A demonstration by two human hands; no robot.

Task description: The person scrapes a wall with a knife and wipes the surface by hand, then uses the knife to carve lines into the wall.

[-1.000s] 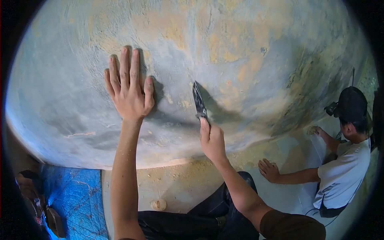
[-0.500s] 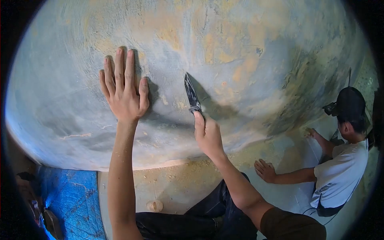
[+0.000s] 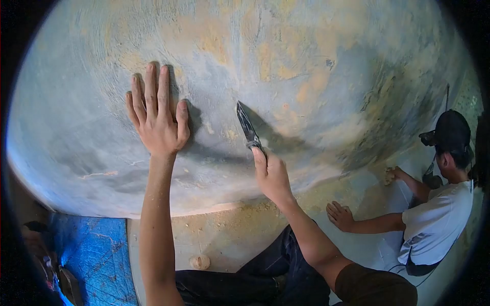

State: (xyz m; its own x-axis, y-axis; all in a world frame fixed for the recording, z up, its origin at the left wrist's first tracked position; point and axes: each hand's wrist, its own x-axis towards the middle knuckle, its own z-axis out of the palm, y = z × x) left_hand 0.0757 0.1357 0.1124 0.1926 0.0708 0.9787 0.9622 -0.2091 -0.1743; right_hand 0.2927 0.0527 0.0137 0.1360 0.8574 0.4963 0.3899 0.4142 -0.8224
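Two bare hands are at a big curved surface (image 3: 81, 127). The left hand (image 3: 162, 132) lies flat on it, left of the frame's centre, its fingers slightly spread and holding nothing. Near the centre, the right hand (image 3: 276, 179) has its grip closed around the handle of a knife (image 3: 246, 124). The blade points upward and a little left; whether its tip touches the surface, I cannot tell. The knife looks light and stiff, so I judge the handle is the proper place to hold, because the blade may cut. The surface seems hard, but its rough patches may be brittle.
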